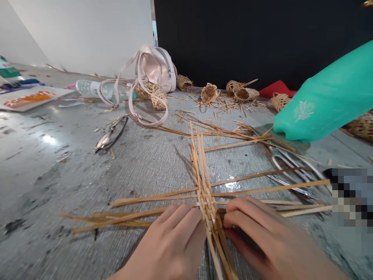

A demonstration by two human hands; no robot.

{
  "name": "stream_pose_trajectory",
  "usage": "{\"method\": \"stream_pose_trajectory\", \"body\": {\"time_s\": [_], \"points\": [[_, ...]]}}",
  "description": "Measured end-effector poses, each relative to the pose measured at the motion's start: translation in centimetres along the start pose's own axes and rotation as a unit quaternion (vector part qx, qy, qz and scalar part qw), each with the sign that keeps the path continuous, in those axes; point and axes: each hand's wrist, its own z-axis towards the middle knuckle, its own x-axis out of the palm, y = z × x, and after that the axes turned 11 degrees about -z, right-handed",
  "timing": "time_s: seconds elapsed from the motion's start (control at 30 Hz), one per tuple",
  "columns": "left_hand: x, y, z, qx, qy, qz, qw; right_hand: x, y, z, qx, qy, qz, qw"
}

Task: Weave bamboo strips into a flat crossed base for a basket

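A cross of thin bamboo strips (207, 201) lies on the grey table in front of me, its middle woven over and under. Several strips run away from me, and others stick out to both sides. My left hand (175, 237) is at the left edge of the woven part, fingers curled together over the side strips. On the other edge, my right hand (259, 229) has its fingers bent and closed around the strips there. The thumb of my left hand is hidden, and my palms cover part of the near strips.
Metal scissors (287, 163) lie at the right, beside a phone-like blurred thing (352, 198). A green bottle (323, 97) leans in there. Loose strips (227, 132), small woven baskets (210, 93), a pink bag (155, 68) and glasses (110, 134) lie farther back.
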Motion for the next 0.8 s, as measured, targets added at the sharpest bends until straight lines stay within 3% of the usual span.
{"method": "stream_pose_trajectory", "body": {"time_s": [0.23,0.57,0.8], "points": [[-0.3,-0.3,-0.1,-0.045,-0.020,-0.050,0.998,0.1,0.3,-0.1,-0.009,0.021,-0.003,1.000],[-0.4,0.1,-0.2,-0.055,-0.033,-0.076,0.995,0.5,0.2,-0.1,0.013,0.034,0.049,0.998],[-1.3,0.4,-0.1,-0.005,-0.021,-0.026,0.999,0.3,0.3,-0.1,0.005,0.038,0.046,0.998]]}}
